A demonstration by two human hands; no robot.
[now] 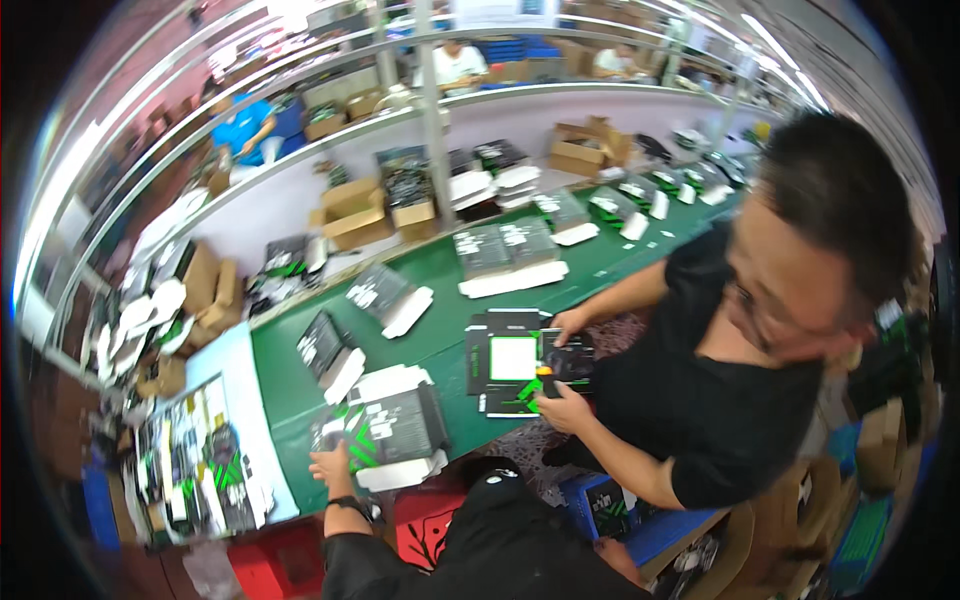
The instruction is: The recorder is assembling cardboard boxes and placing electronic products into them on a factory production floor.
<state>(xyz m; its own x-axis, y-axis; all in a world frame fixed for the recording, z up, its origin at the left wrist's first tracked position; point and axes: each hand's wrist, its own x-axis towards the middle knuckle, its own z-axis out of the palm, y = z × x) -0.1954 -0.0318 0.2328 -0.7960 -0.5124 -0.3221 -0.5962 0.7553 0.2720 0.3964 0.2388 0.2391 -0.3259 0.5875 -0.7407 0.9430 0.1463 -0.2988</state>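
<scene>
Black carton boxes with green chevrons (400, 422) and white flaps lie on the green worktable in front of me. My left hand (331, 465), a dark band on its wrist, touches the left edge of these boxes with its fingers apart. Low in the picture, right of my dark clothing, my right hand (613, 552) shows only in part beside a blue crate (577, 492); its fingers are not clear. Across the table corner, a co-worker's hands (567, 405) handle a black package and a small orange-and-black item above an unfolded black carton (490, 385) with a white square.
More black boxes (380, 292) with white flaps line the green table (480, 335). Brown cartons (355, 213) stand along its far edge. At left a tray (190, 465) holds printed packages. A red bin (425, 520) sits below the table. The co-worker (720, 350) stands close on the right.
</scene>
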